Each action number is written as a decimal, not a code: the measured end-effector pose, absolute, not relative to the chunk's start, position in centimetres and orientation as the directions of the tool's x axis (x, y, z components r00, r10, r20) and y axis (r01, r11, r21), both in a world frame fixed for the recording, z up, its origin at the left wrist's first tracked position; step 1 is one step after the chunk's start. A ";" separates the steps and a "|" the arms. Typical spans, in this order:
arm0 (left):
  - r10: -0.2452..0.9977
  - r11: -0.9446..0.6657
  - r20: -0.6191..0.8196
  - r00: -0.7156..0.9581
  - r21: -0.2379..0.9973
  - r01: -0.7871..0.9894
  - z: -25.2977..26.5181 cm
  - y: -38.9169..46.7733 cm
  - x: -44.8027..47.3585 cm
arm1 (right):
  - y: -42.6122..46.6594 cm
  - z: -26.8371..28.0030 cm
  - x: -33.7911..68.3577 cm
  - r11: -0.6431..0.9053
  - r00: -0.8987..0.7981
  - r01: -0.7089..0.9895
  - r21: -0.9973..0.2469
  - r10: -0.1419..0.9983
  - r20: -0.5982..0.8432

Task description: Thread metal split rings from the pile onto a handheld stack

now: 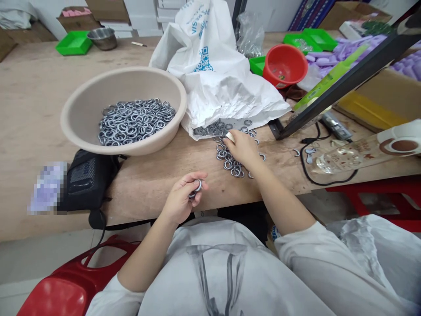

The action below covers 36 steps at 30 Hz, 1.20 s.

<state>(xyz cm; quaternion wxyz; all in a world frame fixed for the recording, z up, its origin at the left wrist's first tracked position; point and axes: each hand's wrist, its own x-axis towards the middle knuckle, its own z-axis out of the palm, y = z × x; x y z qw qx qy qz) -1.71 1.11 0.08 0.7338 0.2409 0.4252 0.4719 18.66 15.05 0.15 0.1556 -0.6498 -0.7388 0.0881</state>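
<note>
Between the thumb and fingers of my left hand point(184, 194) are grey metal rings point(197, 186), held just above the table's front edge. My right hand point(242, 148) reaches into a loose pile of rings point(226, 159) at the mouth of a white sack point(223, 94). Its fingers point down and are bent together, with something pale at a fingertip; what they grip is hidden. More rings point(213, 128) lie on the sack's opening. To the left stands a wide beige basin point(75, 127) with many grey rings point(136, 123) heaped in it.
A black bag point(88, 184) lies beside the basin. A dark metal post point(329, 92) slants up on the right, near a clear bottle point(355, 156) and a black cable point(304, 171). Behind are a red bowl point(285, 66) and a green tray point(74, 43). Red stools flank the table.
</note>
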 end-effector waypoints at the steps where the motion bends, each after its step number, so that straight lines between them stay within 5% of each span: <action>1: 0.895 0.437 -0.412 0.170 0.737 -0.516 0.0 1.3 -1.8 | 16.0 0.2 18.4 0.112 -0.086 0.957 -0.266 0.990 0.109; 6: 0.880 0.444 -0.453 0.140 0.686 -0.576 -0.1 1.6 -2.3 | 16.3 -0.1 16.2 0.153 -0.151 0.984 -0.094 0.988 0.030; 11: 0.898 0.417 -0.436 0.055 0.806 -0.420 -0.9 2.2 -2.6 | 13.3 -0.3 15.7 0.299 -0.304 0.941 -0.159 0.952 -0.012; 15: 0.980 0.198 -0.195 -0.035 0.973 0.121 -1.3 3.8 -2.5 | 12.9 -0.1 16.6 0.254 -0.264 0.936 -0.243 0.964 -0.009; 18: 0.994 -0.054 -0.016 0.105 0.772 0.634 -0.8 5.6 -1.5 | 12.9 -0.1 17.5 0.268 -0.273 0.900 -0.343 0.961 0.034; 21: 0.972 -0.128 -0.101 0.212 0.530 0.838 -0.3 7.1 -0.1 | 12.0 -0.2 18.6 0.295 -0.263 0.843 -0.450 0.956 0.133; 26: 0.963 -0.135 -0.133 0.233 0.510 0.850 -0.9 8.1 0.6 | 9.2 -1.4 19.9 0.308 -0.212 0.686 -0.659 0.951 0.223; 32: 0.991 -0.015 -0.079 0.104 0.724 0.689 -1.2 7.4 -0.7 | 6.7 -2.7 18.0 0.154 -0.142 0.480 -0.863 0.985 0.097; 36: 0.994 0.017 -0.060 0.095 0.913 0.408 -0.8 5.7 -0.6 | 6.0 -1.6 16.0 0.003 -0.259 0.133 -0.991 0.965 -0.032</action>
